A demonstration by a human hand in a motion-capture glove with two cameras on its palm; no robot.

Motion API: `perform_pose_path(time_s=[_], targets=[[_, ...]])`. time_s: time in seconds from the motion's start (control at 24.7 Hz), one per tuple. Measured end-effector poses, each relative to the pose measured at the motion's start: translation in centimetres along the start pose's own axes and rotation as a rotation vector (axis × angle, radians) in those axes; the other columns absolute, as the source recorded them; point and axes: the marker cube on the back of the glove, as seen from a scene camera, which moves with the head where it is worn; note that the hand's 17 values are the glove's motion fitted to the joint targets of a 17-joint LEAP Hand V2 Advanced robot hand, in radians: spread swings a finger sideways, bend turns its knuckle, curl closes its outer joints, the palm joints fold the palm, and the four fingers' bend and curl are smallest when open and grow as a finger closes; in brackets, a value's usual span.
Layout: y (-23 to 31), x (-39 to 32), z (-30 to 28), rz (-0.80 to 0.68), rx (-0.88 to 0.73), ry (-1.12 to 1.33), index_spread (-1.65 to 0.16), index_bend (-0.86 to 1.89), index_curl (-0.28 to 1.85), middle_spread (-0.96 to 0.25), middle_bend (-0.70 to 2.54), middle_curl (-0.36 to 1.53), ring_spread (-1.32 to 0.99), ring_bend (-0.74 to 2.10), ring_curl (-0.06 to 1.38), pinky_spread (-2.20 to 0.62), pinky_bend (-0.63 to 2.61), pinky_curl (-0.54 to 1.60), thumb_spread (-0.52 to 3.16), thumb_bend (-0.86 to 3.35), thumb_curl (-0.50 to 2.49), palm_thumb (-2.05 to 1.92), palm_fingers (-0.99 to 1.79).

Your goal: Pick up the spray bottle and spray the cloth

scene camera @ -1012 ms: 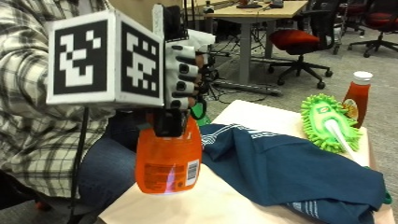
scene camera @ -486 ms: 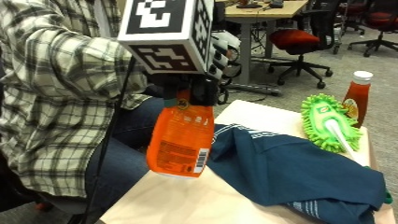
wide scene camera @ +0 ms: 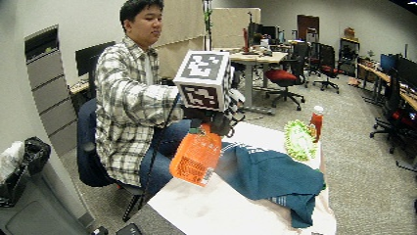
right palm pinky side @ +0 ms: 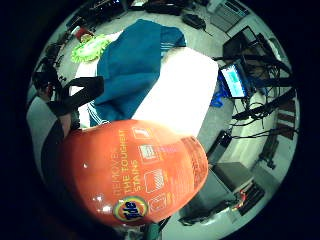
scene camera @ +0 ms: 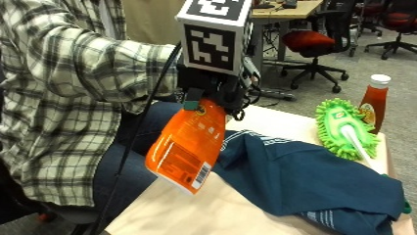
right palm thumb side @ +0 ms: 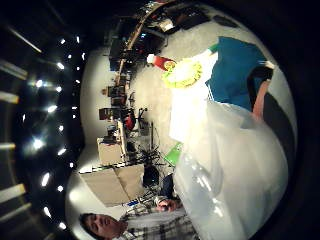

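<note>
My gloved right hand [scene camera: 218, 93] grips the neck of an orange spray bottle [scene camera: 188, 145] and holds it in the air, tilted, with its base swung out past the table's near left edge. The bottle [wide scene camera: 196, 156] hangs just left of a dark teal cloth [scene camera: 306, 178] that lies crumpled across the white table [scene camera: 196, 210]. In the little finger side palm view the orange bottle [right palm pinky side: 132, 172] fills the frame close to the palm, with the teal cloth [right palm pinky side: 132, 65] on the table beyond it. The spray head is hidden by my hand.
A green fluffy duster [scene camera: 345, 128] lies at the table's far right, beside a red ketchup bottle [scene camera: 373, 100]. The person sits at the table's left, lap under the bottle. Office chairs [scene camera: 319, 41] and desks stand behind.
The bottle has been lifted higher and tilted, its base swinging out to the left, while my hand moved right toward the cloth. The outside camera has shifted too.
</note>
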Motion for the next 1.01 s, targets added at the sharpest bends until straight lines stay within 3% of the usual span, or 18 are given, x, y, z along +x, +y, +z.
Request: perform_pose_path(time_s=[0.57,1.01], targets=[[-1.4,-0.3,5.0,0.089,-0.104,0.444,-0.27,0.43,0.59,-0.15,0.62,0.53,-0.24,0.60,0.49,-0.17,0.32,0.42,-0.04,-0.02,0.76,1.05,1.34],[-1.8,-0.9,7.7,0.095,-0.135,0.618,-0.27,0.44,0.59,-0.15,0.62,0.53,-0.23,0.60,0.49,-0.17,0.32,0.42,-0.04,-0.02,0.76,1.05,1.34]])
